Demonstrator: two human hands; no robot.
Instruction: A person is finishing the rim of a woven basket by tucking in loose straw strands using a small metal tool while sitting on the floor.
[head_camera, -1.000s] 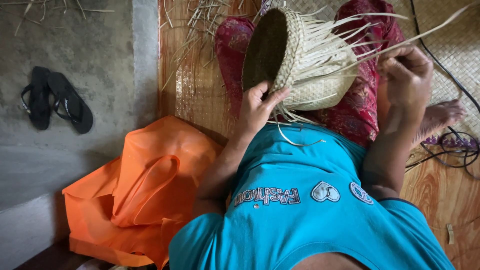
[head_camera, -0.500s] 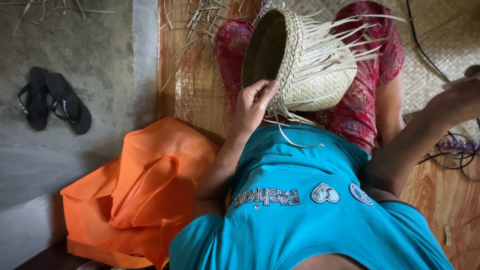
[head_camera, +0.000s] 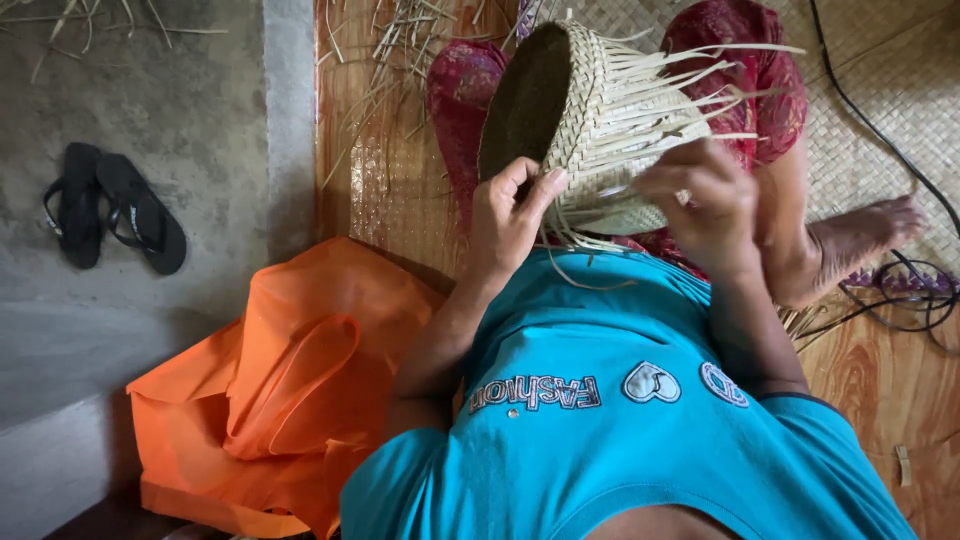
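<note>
A half-woven straw basket (head_camera: 590, 110) lies on its side across my lap, its dark opening turned to the left and loose straw strips (head_camera: 700, 95) sticking out to the right. My left hand (head_camera: 510, 215) grips the basket's near rim with fingers curled over the edge. My right hand (head_camera: 705, 200) rests against the basket's woven side, fingers bent around the loose strips. I sit in a teal shirt and a red patterned skirt (head_camera: 755, 60).
An orange cloth bag (head_camera: 280, 390) lies at my left on the woven mat (head_camera: 390, 180). A pair of black flip-flops (head_camera: 110, 210) sits on the grey concrete floor. Black cables (head_camera: 900, 290) run beside my bare foot (head_camera: 860, 235). Straw scraps lie at the top.
My right hand swung out to the right, then came back onto the basket's side. The left hand kept hold of the rim and the basket tilted slightly.
</note>
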